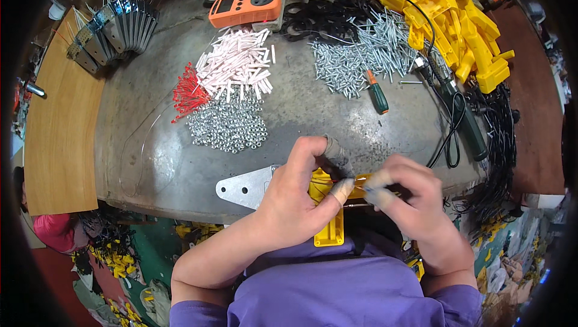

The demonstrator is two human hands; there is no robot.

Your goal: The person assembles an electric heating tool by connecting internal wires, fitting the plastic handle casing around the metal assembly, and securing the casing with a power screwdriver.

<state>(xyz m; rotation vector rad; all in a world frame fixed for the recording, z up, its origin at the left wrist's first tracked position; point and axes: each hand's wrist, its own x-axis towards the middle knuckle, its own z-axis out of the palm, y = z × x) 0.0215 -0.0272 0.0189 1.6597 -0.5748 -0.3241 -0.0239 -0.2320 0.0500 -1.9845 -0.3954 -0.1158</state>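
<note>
— Hands at the near edge of the workbench (150,146): what is each doing?

— Left hand (295,197) is clenched around a yellow plastic housing (329,230), thumb and taped fingers (342,189) pressing its top. Housing overhangs the near edge, just beside a flat metal plate (244,187) that lies under the wrist. Right hand (409,197) pinches a thin red wire (330,180) between taped fingertips, at the housing's upper end.

— Step in hand?

— Looks like wire being fed or seated into the housing; the entry point is hidden by the fingers.

— Next move calls for what?

— Likely a steady grip on the housing and fine fingertip control. Supplies sit mid-bench, well apart: nuts (229,125), white sleeves (238,62), red-tipped wires (189,92), screws (361,56), green-handled screwdriver (378,93).
</note>
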